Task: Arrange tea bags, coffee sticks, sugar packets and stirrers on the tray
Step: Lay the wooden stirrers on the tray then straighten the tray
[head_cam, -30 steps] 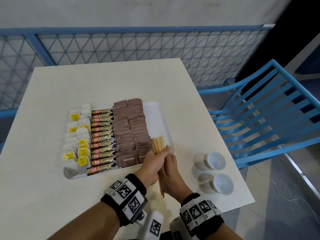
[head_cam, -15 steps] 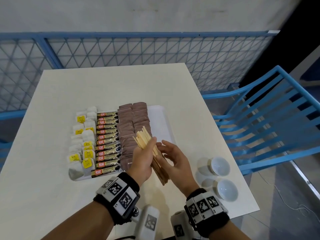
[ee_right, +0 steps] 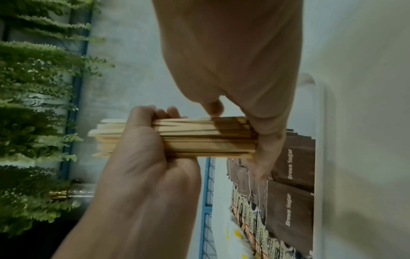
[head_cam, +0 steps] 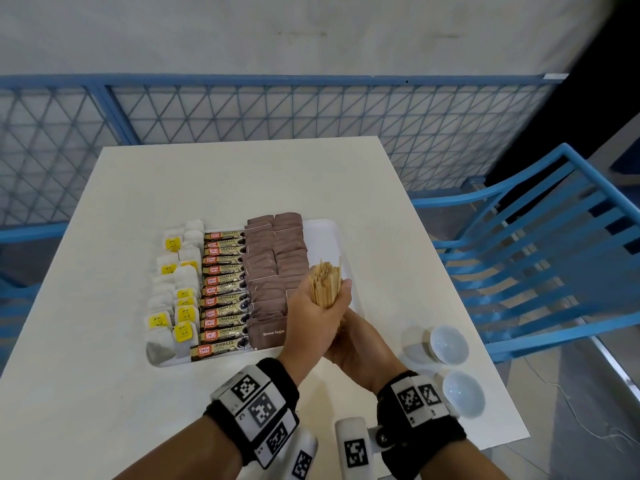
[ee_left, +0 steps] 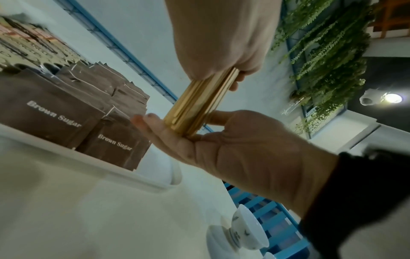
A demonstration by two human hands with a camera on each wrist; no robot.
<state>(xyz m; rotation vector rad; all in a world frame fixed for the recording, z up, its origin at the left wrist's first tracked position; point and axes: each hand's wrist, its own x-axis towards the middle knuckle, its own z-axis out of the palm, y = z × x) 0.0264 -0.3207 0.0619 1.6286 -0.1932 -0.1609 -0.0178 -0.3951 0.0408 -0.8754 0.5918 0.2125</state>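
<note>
The left hand grips the stirrers upright, fingers curled round the bundle, above the tray's bare right strip. The right hand lies flat-palmed under the bundle's lower end, fingers straight, touching it.

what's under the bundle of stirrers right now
The right hand: its open palm props the bottom ends of the stirrers, which the left hand grips higher up.
</note>
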